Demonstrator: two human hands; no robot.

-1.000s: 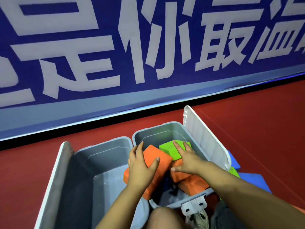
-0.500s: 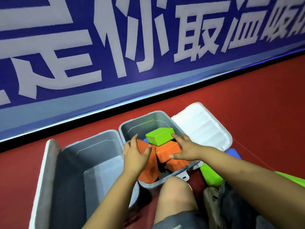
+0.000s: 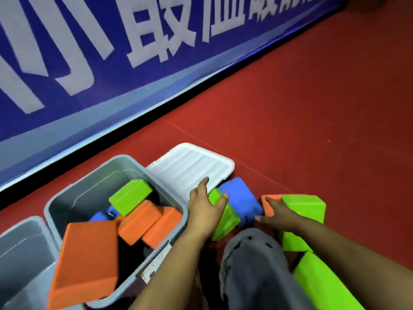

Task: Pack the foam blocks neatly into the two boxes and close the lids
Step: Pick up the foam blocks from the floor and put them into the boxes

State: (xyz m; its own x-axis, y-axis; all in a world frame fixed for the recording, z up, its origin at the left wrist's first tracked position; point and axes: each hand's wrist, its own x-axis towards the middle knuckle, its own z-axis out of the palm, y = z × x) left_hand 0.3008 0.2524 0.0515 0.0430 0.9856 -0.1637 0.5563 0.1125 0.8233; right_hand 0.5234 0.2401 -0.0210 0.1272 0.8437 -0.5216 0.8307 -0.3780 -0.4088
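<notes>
The right grey box point(image 3: 55, 204) holds several foam blocks in a jumble: a green one point(image 3: 129, 196), two orange ones point(image 3: 140, 220), a blue one point(image 3: 99, 217). A big orange block point(image 3: 87, 260) leans over its front rim. Its white lid point(image 3: 190, 168) lies open on the floor to the right. My left hand point(image 3: 204, 209) rests, fingers spread, on a green block point(image 3: 226, 220) on the floor beside that box. My right hand point(image 3: 279, 214) reaches with fingers apart over a small orange block point(image 3: 269, 205), next to a blue block point(image 3: 241, 198).
The left grey box point(image 3: 20, 253) stands open at the lower left. More green blocks point(image 3: 306, 206) lie on the red floor point(image 3: 312, 130) at the right. My knee in grey cloth point(image 3: 252, 265) sits between my arms. A blue banner wall point(image 3: 111, 63) runs behind.
Both hands have left the blocks inside the right box and moved right to the loose blocks on the floor. The view has swung right, and the lid now lies flatter.
</notes>
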